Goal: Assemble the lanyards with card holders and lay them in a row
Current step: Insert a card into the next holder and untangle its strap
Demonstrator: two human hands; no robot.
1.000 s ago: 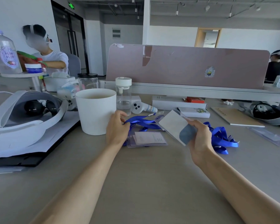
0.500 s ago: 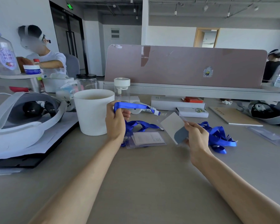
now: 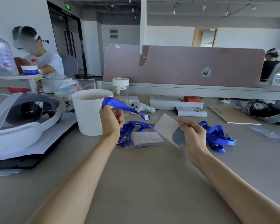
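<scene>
Held blue fabric lanyard strap (image 3: 120, 106) and clear plastic card holder (image 3: 166, 128) above grey desk (image 3: 144, 175).
White paper cup (image 3: 87, 113), contents unclear. Left hand (image 3: 111, 118) pinched strap beside cup; right hand (image 3: 192, 133) gripped holder, clip end near it.

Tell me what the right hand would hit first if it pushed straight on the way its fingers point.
Likely the clip end of the lanyard that the left hand holds up; the right hand and its card holder point up-left toward it. Depth is unclear.
</scene>
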